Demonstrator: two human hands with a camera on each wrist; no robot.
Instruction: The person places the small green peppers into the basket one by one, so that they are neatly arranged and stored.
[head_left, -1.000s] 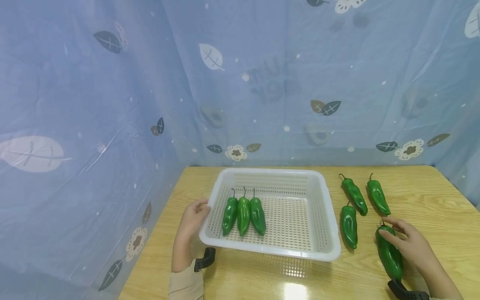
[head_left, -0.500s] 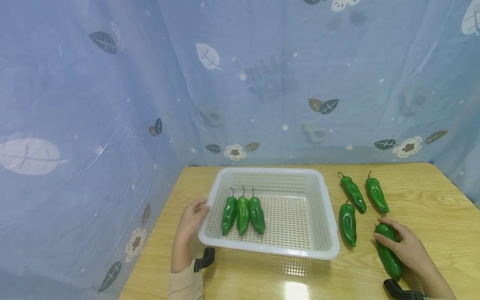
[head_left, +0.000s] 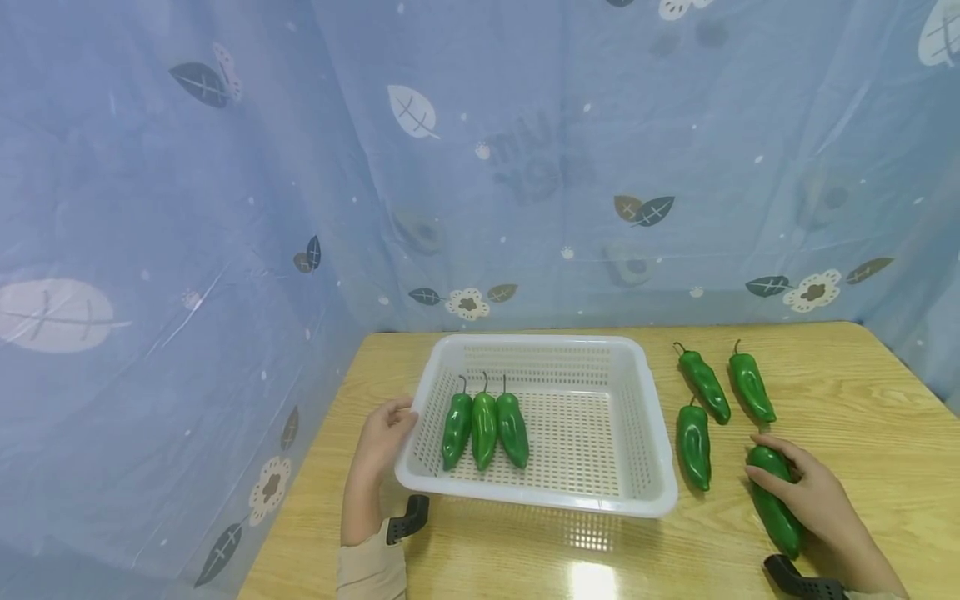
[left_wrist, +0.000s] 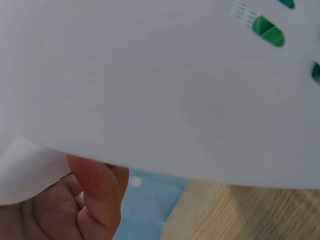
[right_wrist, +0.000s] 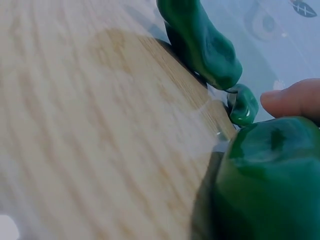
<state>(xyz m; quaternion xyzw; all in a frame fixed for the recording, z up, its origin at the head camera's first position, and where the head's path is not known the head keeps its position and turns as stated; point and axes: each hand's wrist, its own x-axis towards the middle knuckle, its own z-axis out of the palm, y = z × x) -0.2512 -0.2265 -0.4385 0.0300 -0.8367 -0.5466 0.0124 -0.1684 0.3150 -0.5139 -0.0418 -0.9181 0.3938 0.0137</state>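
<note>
On the table, a white perforated plastic basket (head_left: 536, 497) holds three green peppers, the middle one (head_left: 485, 431) a lighter green. My left hand (head_left: 384, 435) grips the basket's left rim; the left wrist view shows its thumb (left_wrist: 95, 182) partly hidden by the white wall. To the right of the basket, my right hand (head_left: 817, 500) holds a large green pepper (head_left: 776, 521), thumb on the near side and fingers over its stem end. This pepper (right_wrist: 272, 185) fills the lower right of the right wrist view, with a fingertip (right_wrist: 292, 100) beyond it.
Three loose green peppers lie right of the basket: one close to its side (head_left: 693, 446), one behind it (head_left: 703, 385) and another farther right (head_left: 750, 387). A blue patterned curtain (head_left: 555, 167) hangs along the table's back and left.
My right thumb and fingers have drawn in round the pepper's top, covering the stem. The head view has shifted slightly. My left hand keeps its place on the basket rim.
</note>
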